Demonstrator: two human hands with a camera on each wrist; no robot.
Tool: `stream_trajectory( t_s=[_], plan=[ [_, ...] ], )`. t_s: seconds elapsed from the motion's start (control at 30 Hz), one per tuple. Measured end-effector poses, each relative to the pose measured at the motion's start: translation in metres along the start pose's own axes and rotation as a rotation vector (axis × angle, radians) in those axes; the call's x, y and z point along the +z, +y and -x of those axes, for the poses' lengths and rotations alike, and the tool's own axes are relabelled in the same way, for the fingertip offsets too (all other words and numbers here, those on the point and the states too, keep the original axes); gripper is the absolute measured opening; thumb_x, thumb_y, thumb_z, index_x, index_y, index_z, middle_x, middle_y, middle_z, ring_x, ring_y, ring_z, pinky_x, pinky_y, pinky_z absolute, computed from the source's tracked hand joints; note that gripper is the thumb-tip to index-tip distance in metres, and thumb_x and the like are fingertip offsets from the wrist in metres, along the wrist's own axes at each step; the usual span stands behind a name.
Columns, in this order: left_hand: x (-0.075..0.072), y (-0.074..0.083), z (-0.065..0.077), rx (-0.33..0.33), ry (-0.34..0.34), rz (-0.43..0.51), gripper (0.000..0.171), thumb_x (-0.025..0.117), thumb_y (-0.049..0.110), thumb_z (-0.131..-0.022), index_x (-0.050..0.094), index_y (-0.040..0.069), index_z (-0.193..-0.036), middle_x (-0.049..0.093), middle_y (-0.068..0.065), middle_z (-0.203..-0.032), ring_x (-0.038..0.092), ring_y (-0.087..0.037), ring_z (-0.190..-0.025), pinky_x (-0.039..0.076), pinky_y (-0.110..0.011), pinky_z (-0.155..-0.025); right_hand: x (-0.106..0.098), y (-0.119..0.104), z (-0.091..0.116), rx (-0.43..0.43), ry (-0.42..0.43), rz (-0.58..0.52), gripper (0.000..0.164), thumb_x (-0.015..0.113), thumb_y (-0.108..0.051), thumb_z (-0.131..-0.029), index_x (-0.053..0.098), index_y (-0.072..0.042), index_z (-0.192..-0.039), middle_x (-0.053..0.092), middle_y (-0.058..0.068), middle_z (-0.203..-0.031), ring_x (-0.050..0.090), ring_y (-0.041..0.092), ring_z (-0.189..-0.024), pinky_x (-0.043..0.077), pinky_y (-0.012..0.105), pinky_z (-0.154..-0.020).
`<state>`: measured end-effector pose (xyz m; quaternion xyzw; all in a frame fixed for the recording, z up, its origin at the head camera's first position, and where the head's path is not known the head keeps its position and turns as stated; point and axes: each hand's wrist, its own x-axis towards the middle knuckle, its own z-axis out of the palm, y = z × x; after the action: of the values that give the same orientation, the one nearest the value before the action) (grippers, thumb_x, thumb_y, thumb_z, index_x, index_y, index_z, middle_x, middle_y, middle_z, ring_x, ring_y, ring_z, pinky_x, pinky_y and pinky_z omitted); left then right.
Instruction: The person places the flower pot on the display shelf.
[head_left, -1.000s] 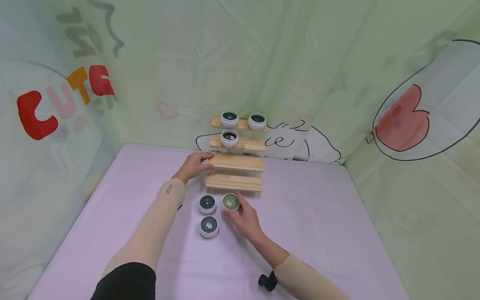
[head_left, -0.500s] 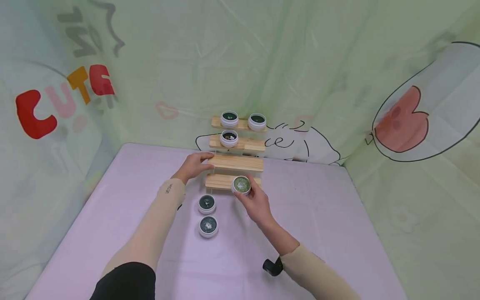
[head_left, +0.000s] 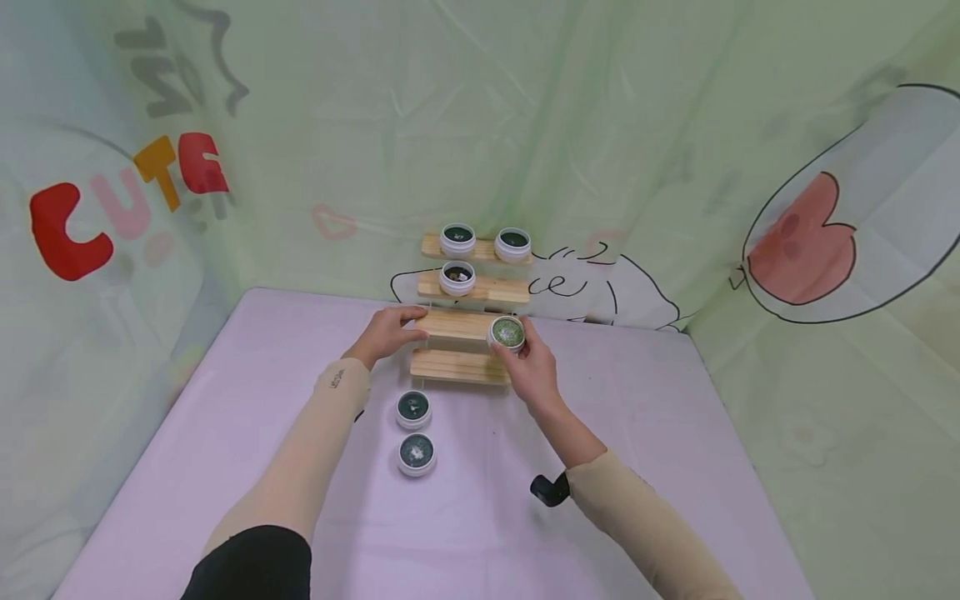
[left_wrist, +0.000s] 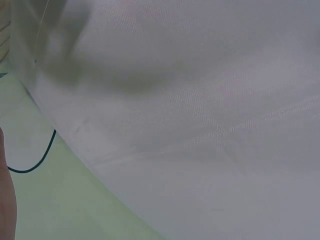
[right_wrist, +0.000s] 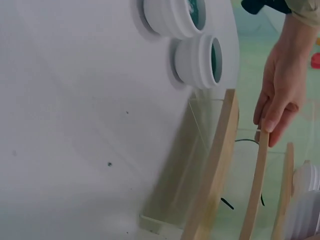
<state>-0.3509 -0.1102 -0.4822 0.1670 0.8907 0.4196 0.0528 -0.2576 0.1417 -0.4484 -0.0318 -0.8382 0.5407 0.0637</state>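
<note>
My left hand point(head_left: 386, 332) grips the left end of a wooden shelf board point(head_left: 453, 324), second from the bottom of a four-step display stand. In the right wrist view, thumb and fingers of that hand point(right_wrist: 286, 85) pinch the board's end. My right hand point(head_left: 536, 371) holds a round white jar with a speckled green top point(head_left: 507, 332) by its side, over the right end of the same board. Below the stand, two white jars with dark green tops point(head_left: 414, 407) stand on the table, one in front of the other.
Two dark-topped jars point(head_left: 513, 243) stand on the top board, and another jar point(head_left: 457, 277) on the board beneath it. The lowest board point(head_left: 453, 367) bears nothing visible. A black device point(head_left: 551, 490) juts from the right wrist. Printed curtains point(head_left: 600, 125) enclose the lilac-covered table point(head_left: 637, 467).
My right hand has lifted the green-topped jar off the table and carried it up and right, past the lowest board to the second. My left hand has stayed on the stand.
</note>
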Motion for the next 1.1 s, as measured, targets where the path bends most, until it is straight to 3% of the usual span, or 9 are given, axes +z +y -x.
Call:
stream_trajectory(
  t_s=[0.27,0.6,0.8,1.1],
  plan=[
    [0.0,0.0,0.0,-0.003,0.003,0.005,0.055,0.075,0.02,-0.088,0.056,0.001,-0.136,0.052,-0.014,-0.142,0.046,-0.029,-0.134,0.04,-0.035,-0.113,-0.002,0.0,-0.02,-0.009,0.03,0.062,0.079,0.07,-0.023,-0.092,0.025,-0.005,-0.155,0.037,0.018,-0.153,0.04,0.025,-0.139,0.038,0.031,-0.113],
    [-0.003,0.002,0.002,0.028,0.001,0.006,0.054,0.074,0.017,-0.088,0.056,-0.001,-0.135,0.052,-0.016,-0.142,0.045,-0.031,-0.134,0.04,-0.036,-0.112,-0.001,-0.008,-0.04,-0.029,0.062,0.092,0.079,0.068,-0.025,-0.093,0.024,-0.001,-0.154,0.032,0.018,-0.155,0.037,0.026,-0.14,0.034,0.032,-0.116],
    [-0.005,0.0,0.0,0.01,0.005,0.002,0.055,0.074,0.02,-0.088,0.056,0.002,-0.136,0.052,-0.013,-0.143,0.045,-0.029,-0.135,0.039,-0.034,-0.113,0.003,-0.014,-0.057,-0.044,0.095,0.09,0.08,0.068,-0.027,-0.093,0.023,0.0,-0.154,0.031,0.019,-0.155,0.036,0.027,-0.14,0.033,0.034,-0.117],
    [-0.002,0.003,0.0,0.018,0.0,-0.004,0.054,0.075,0.017,-0.088,0.057,0.0,-0.135,0.052,-0.015,-0.142,0.046,-0.03,-0.133,0.04,-0.036,-0.113,0.008,-0.018,-0.075,0.008,0.116,0.125,0.082,0.066,-0.032,-0.094,0.021,0.001,-0.154,0.031,0.022,-0.155,0.032,0.031,-0.142,0.026,0.035,-0.12]
  ],
)
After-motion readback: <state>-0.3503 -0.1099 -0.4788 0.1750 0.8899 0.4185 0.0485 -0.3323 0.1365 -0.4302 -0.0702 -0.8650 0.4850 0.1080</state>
